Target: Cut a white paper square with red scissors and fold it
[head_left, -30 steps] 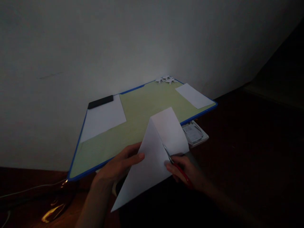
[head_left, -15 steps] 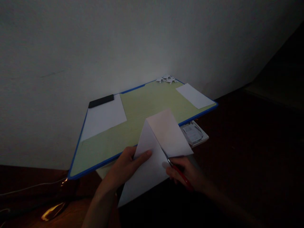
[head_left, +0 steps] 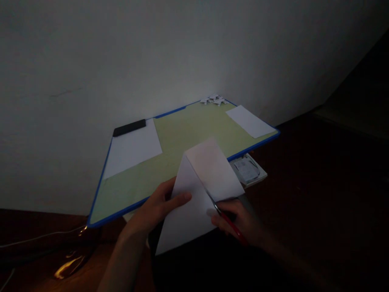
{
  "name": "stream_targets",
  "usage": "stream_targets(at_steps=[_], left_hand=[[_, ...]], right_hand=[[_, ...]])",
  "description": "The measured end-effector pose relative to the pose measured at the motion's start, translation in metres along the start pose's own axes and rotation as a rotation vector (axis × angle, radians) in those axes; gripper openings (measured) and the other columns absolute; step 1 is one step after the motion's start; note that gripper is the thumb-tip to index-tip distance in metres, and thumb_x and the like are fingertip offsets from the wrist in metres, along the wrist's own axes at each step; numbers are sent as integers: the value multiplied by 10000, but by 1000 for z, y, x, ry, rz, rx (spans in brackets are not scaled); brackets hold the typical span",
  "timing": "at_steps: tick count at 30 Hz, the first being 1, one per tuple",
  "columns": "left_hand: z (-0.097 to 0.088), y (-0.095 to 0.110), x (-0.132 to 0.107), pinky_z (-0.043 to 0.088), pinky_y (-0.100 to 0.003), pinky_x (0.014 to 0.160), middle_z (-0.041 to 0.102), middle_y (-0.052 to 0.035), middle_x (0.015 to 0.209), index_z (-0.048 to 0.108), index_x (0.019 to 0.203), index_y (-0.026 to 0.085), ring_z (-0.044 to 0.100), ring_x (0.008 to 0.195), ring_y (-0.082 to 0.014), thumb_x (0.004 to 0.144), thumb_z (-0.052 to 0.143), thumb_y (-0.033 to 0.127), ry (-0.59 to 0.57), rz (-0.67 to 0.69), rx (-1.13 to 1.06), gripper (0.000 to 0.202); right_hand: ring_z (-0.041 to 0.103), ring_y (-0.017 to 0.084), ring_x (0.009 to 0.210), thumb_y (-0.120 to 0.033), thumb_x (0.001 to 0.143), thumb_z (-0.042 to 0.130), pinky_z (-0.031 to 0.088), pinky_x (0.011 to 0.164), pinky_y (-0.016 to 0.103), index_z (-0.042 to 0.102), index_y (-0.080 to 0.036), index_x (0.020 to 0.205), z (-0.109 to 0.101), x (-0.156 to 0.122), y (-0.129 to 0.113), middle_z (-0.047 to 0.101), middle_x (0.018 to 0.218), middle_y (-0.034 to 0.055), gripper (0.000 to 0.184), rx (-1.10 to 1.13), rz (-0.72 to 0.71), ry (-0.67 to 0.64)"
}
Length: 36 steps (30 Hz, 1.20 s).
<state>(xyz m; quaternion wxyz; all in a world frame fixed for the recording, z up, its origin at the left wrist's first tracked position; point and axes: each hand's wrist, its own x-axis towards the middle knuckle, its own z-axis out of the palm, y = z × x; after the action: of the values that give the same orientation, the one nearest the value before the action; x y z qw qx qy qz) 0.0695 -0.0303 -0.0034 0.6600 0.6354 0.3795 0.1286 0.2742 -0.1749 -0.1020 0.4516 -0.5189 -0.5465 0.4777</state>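
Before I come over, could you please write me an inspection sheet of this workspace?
Surface: green table with a blue rim, its far edge by the wall.
Things in hand: bent sheet of white paper; red-handled scissors at the line between its two panels.
Clutter: left sheet, partly under a dark block; right sheet; paper pieces at the far corner; white box below the right edge, contents unclear.
Hands: left hand grips the bent sheet, thumb on top; right hand holds the scissors.
Cables: white cable at lower left.
Surroundings: dim light, dark floor.
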Motion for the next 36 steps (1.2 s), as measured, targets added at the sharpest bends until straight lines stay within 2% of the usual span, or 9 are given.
stream_targets(at_steps=[3, 8, 12, 18, 23, 28, 36], left_hand=[[-1, 0, 4, 625, -352, 832, 827, -107, 1155, 768, 1216, 182, 784, 988, -296, 799, 884, 448, 12, 11, -36, 508], [5, 1, 8, 586, -299, 663, 840, -87, 994, 816, 1008, 170, 759, 813, -247, 807, 866, 493, 122, 27, 181, 384], [10, 3, 6, 519, -268, 560, 817, -83, 841, 805, 836, 146, 696, 659, -205, 807, 838, 526, 188, -2, 265, 382], [16, 7, 4, 511, -278, 535, 799, -98, 796, 802, 843, 133, 693, 648, -225, 788, 826, 559, 233, -44, 241, 430], [15, 9, 5, 509, -277, 527, 794, -95, 781, 798, 832, 133, 694, 640, -227, 797, 810, 538, 222, -25, 277, 406], [11, 8, 6, 498, -267, 521, 789, -88, 784, 803, 832, 136, 690, 655, -225, 809, 802, 553, 212, -13, 339, 418], [12, 7, 6, 474, -249, 499, 768, -75, 742, 783, 788, 135, 666, 622, -201, 809, 813, 527, 222, 4, 314, 393]], right_hand=[[506, 111, 587, -465, 970, 697, 373, 501, 231, 655, -160, 745, 0, -1, -1, 562, 664, -18, 381, -28, -22, -3], [497, 107, 595, -431, 973, 693, 374, 503, 229, 667, -155, 766, 1, -1, -1, 559, 692, -14, 346, -36, -35, -6], [499, 105, 585, -451, 992, 665, 373, 498, 226, 629, -168, 725, 3, 0, -3, 560, 671, -17, 390, -39, -47, -6], [502, 96, 519, -493, 994, 674, 375, 469, 222, 581, -189, 680, 7, -1, -5, 549, 601, -34, 448, 2, -19, 26], [520, 94, 503, -535, 1000, 651, 385, 453, 218, 604, -183, 725, 8, -1, -4, 567, 621, -30, 449, 22, 31, 10], [500, 92, 496, -577, 999, 635, 359, 449, 220, 580, -186, 692, 9, -2, -3, 543, 596, -32, 500, 15, 62, 10], [498, 89, 474, -583, 998, 630, 351, 433, 218, 591, -189, 705, 11, -2, -3, 550, 584, -36, 492, 34, 70, 12]])
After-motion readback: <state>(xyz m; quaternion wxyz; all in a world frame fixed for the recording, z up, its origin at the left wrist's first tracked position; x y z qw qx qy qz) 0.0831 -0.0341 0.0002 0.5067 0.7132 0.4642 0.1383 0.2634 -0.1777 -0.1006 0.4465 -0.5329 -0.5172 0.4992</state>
